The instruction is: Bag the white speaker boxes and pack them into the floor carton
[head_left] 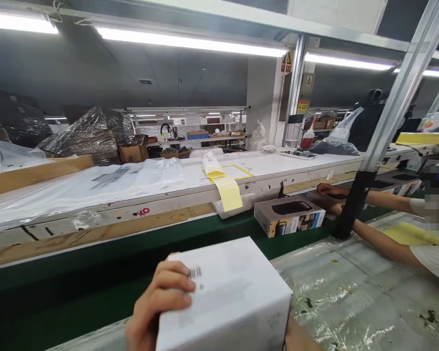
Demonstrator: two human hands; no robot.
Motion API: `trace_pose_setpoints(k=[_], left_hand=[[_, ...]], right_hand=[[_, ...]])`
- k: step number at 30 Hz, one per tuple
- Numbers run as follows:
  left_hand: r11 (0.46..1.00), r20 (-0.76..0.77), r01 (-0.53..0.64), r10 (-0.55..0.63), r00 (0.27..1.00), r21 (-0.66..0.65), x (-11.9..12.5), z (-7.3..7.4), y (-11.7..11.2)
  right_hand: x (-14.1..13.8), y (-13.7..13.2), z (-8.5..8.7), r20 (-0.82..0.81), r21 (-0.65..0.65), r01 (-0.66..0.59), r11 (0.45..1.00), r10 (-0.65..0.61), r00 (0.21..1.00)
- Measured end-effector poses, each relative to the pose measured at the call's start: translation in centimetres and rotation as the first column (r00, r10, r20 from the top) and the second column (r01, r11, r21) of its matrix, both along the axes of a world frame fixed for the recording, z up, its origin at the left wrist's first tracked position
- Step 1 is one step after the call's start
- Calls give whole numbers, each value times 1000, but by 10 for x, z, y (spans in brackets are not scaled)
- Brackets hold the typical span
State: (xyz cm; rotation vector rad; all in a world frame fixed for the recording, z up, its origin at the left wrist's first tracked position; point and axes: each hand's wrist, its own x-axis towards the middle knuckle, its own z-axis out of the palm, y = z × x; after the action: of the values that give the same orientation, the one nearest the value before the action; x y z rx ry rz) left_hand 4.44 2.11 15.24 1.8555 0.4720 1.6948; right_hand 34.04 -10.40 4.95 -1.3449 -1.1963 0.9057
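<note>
Left hand [163, 295] grips a white box [229, 287], near center | right hand [299, 335] at its right side, mostly hidden, hold unclear | printed carton [289, 214] farther right on green belt [201, 231], near a co-worker's hand [329, 189]

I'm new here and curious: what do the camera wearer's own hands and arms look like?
The bare, ungloved left hand shows no visible ring or marking. Of the bare right arm, only a blurred part shows. No sleeve is visible on either side.
</note>
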Motion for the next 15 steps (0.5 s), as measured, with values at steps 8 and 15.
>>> trace_pose_setpoints(k=[8, 15], left_hand=[[942, 40, 231, -228, 973, -245, -20, 47, 21], [871, -307, 130, -302, 903, -474, 48, 137, 74]], right_hand=[[-62, 35, -22, -108, 277, 53, 959, -23, 994], [-40, 46, 7, -80, 271, -124, 955, 151, 985]])
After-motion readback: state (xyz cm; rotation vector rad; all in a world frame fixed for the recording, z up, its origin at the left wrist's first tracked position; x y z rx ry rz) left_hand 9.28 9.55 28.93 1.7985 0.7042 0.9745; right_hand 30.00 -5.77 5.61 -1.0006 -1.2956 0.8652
